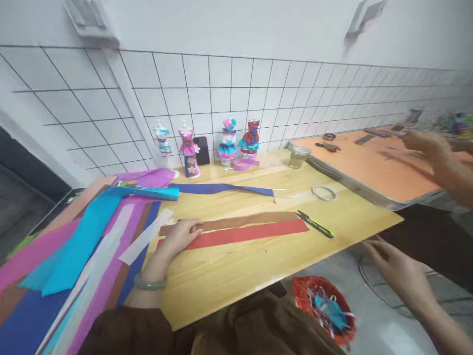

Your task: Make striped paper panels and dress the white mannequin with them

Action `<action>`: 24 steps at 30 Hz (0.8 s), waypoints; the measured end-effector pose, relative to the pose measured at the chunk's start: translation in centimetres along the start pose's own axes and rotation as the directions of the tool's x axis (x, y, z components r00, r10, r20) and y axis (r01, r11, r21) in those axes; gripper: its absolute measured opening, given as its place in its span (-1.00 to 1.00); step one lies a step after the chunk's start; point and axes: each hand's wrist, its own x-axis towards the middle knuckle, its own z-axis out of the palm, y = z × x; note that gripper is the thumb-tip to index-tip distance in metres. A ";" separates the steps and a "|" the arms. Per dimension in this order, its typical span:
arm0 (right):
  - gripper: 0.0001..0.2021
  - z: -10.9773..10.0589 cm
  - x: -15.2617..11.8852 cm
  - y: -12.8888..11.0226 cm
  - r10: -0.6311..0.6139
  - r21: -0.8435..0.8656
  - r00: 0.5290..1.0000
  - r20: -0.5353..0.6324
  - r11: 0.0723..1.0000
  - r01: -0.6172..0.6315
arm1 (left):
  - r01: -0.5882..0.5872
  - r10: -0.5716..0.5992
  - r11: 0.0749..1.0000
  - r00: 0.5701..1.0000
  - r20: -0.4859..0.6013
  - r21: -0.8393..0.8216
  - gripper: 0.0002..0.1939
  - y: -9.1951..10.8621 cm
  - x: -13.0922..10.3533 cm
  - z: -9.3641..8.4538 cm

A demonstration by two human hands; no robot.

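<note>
At the centre of the frame, one long red crepe-like strip [251,234] and one brown crepe-like strip [254,219] lie on your pale yellow wooden desk [207,291], your half-curled left hand [181,235] resting on them, seemingly to keep them flat; I cannot tell if it pinches. Your right hand [395,266], lower right, is loosely bent, its grasp unclear. One pair of black-and-green snips [317,225] lies beside the strips' right ends, probably within easy reach, and four small dressed mannequins [227,145] stand upper centre.

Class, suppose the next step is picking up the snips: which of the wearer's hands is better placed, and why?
Probably the right hand: it looks free, beside the table, nearer the snips. The left hand is farther away, resting on the brown strip and red strip.
</note>
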 end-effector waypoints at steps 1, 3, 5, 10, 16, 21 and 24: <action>-0.70 0.4 0.6 -1.5 -0.058 0.075 0.998 0.017 0.996 0.056 | -0.006 0.006 1.000 1.000 -0.002 0.005 -0.62 0.0 0.0 0.1; -0.68 1.2 1.8 -4.4 -0.156 0.195 0.987 0.041 0.970 0.146 | -0.017 0.017 1.000 1.000 -0.005 0.016 -0.62 0.0 0.0 0.2; -0.65 2.4 3.4 -7.1 -0.300 0.325 0.947 0.116 0.912 0.249 | -0.025 0.026 0.999 1.000 -0.009 0.029 -0.62 0.0 0.0 0.3; -0.66 5.7 8.0 -12.4 -0.487 0.405 0.823 0.291 0.843 0.355 | -0.017 0.018 0.999 1.000 -0.014 0.045 -0.63 0.0 -0.1 0.3; -0.68 7.8 11.2 -15.4 -0.532 0.398 0.673 0.514 0.843 0.362 | -0.011 0.012 0.999 0.999 -0.037 0.040 -0.61 0.0 -0.2 0.1; -0.76 7.2 12.3 -15.9 -0.536 0.400 0.576 0.617 0.844 0.358 | 0.031 -0.028 0.998 0.998 -0.055 0.048 -0.59 0.1 -0.2 0.1; -0.72 6.9 12.8 -15.9 -0.534 0.399 0.573 0.621 0.846 0.355 | 0.064 -0.059 0.996 0.996 -0.073 0.062 -0.56 0.1 -0.2 0.2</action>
